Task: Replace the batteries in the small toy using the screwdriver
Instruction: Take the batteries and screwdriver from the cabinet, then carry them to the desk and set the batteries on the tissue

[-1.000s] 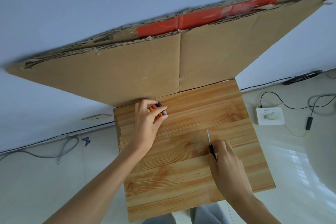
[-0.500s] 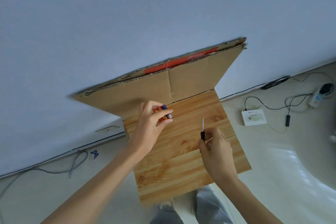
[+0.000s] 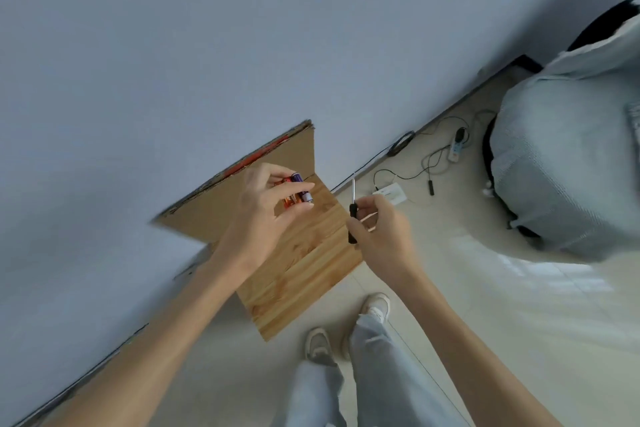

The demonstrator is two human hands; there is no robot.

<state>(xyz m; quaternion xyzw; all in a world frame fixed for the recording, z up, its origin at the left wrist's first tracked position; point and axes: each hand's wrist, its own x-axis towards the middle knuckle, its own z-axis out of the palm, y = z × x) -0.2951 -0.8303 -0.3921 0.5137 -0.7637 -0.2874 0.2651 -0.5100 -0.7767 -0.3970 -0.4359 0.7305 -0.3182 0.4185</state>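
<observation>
My left hand (image 3: 266,208) grips a small bundle of batteries (image 3: 297,196), orange and purple, held above the far part of the wooden table (image 3: 304,274). My right hand (image 3: 381,236) holds a small screwdriver (image 3: 353,215) with a black handle, its metal shaft pointing up, over the table's right edge. Both hands are lifted off the tabletop. No toy shows in this view.
A cardboard sheet (image 3: 221,208) leans against the pale wall behind the table. On the floor to the right lie a white box (image 3: 391,192), cables and a power strip (image 3: 457,149). A large grey cushion (image 3: 561,163) fills the right side. My legs and shoes (image 3: 346,333) stand below.
The view has pulled back and swung right as I rose. Both hands lifted off the table, carrying the batteries and the screwdriver up with them.
</observation>
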